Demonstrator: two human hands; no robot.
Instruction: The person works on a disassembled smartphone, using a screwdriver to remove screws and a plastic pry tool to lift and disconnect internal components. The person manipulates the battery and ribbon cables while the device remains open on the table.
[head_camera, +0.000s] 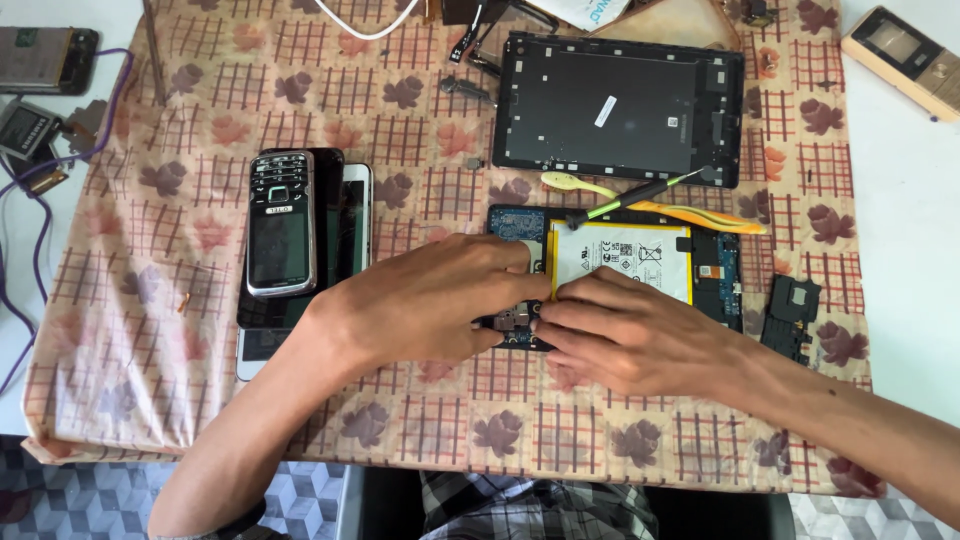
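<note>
Both my hands, left hand (430, 300) and right hand (630, 325), pinch down at the lower edge of the opened tablet (610, 275), fingers curled, apparently on a connector, its back cover (620, 110) already off beyond them, battery (620, 255) still seated.

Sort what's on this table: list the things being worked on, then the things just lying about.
In hand:
left hand and right hand, both on the opened tablet body
its white battery

Lying about:
black back cover
screwdriver
yellow pry tool
keypad phone on stacked phones
gold phone
small black part
</note>
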